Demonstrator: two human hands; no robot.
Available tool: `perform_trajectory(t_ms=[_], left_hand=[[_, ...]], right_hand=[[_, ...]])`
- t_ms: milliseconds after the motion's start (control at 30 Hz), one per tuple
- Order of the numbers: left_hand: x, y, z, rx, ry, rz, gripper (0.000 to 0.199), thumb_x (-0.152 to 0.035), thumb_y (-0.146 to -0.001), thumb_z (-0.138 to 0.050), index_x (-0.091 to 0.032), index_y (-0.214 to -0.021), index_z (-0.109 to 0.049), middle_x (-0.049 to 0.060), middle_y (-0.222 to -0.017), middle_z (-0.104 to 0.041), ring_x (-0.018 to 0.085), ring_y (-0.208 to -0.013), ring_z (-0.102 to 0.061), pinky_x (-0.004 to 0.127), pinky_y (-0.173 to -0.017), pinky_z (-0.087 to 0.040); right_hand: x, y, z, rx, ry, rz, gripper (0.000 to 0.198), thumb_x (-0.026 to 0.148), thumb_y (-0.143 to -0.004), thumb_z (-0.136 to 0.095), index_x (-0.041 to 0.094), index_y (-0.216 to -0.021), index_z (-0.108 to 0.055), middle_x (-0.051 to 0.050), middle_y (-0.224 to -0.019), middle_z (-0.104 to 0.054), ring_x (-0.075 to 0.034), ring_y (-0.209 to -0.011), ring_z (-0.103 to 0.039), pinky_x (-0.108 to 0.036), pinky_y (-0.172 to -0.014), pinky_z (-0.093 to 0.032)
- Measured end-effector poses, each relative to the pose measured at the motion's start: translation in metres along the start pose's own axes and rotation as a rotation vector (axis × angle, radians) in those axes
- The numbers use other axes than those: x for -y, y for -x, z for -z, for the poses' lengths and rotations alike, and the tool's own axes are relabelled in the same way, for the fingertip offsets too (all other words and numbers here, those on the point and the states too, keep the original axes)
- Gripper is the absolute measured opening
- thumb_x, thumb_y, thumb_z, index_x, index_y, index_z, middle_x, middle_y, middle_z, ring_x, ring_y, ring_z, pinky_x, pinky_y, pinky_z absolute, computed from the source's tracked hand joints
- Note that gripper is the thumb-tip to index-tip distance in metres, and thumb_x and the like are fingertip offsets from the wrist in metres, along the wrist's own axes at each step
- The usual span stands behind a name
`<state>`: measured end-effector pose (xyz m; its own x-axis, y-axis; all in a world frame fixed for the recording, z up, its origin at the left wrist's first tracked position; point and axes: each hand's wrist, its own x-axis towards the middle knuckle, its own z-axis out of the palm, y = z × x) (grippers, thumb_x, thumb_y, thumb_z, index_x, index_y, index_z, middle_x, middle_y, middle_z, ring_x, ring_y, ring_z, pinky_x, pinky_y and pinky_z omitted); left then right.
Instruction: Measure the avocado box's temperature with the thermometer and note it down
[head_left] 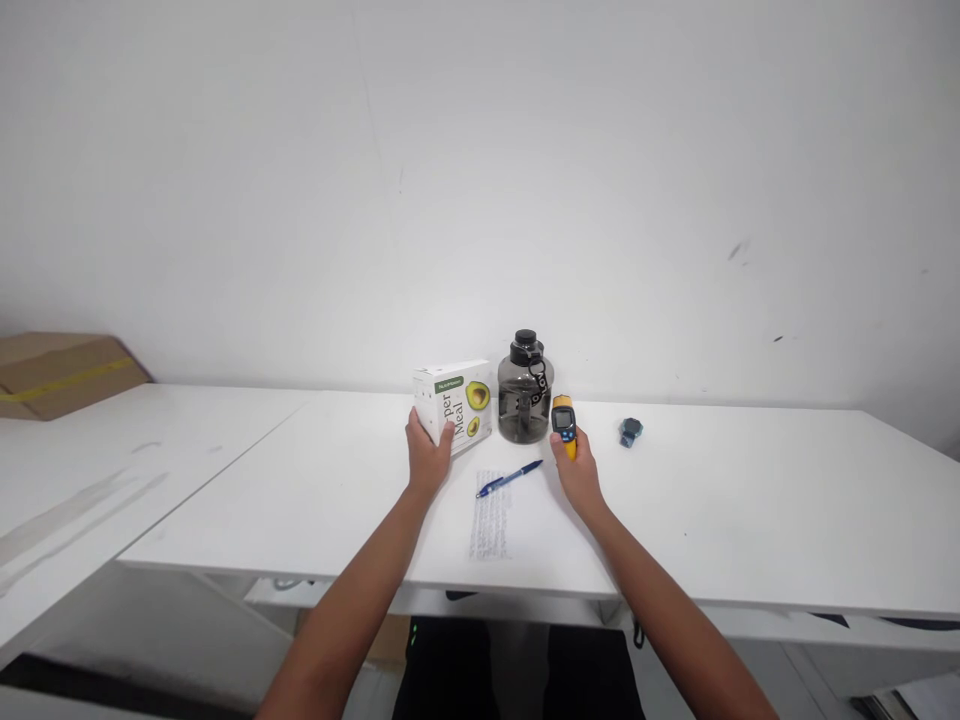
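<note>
My left hand (430,455) is closed around the lower left side of a white meal box (453,407) printed with avocados. The box stands upright, turned a little. In my right hand (579,470) is a yellow and black infrared thermometer (564,422), its small screen and blue buttons facing me. Between the two hands, farther back, stands a dark see-through water jug (525,395) with a black lid and a strap. A blue pen (508,479) lies slantwise on a sheet of paper (491,530) covered in handwriting, nearer to me.
To the right on the white table (750,500) lies a small dark blue object, perhaps a wristwatch (631,431). A taped cardboard box (67,375) sits at the far left. A white wall (480,200) rises behind the table.
</note>
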<state>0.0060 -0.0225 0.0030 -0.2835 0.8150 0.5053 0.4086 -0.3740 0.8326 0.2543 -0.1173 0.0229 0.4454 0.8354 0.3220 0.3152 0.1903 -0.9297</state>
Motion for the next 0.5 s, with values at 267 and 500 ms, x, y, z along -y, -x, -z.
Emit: perform_trajectory(t_ms=[267,500], left_hand=[[0.0012,-0.0009,-0.0001,-0.006,0.005,0.013,0.089,-0.055,-0.082,-0.062,-0.014,-0.15,-0.023,0.021,-0.148,-0.035,0.034,-0.142,-0.032,0.052,-0.118,-0.027],[-0.0001,-0.0004,-0.0004,0.0,0.018,0.029,0.089,-0.056,-0.082,-0.062,-0.015,-0.15,-0.022,0.022,-0.15,-0.033,0.035,-0.143,-0.03,0.052,-0.118,-0.025]], right_hand=[[-0.0076,-0.0008,-0.0007,0.009,0.032,0.05,0.059,0.064,-0.09,-0.041,0.019,-0.127,-0.054,-0.003,-0.083,-0.067,-0.022,-0.07,-0.063,-0.033,-0.062,-0.05],[-0.008,-0.0005,-0.0005,0.02,0.081,0.075,0.058,0.063,-0.091,-0.04,0.02,-0.128,-0.053,-0.003,-0.081,-0.066,-0.022,-0.066,-0.063,-0.033,-0.059,-0.051]])
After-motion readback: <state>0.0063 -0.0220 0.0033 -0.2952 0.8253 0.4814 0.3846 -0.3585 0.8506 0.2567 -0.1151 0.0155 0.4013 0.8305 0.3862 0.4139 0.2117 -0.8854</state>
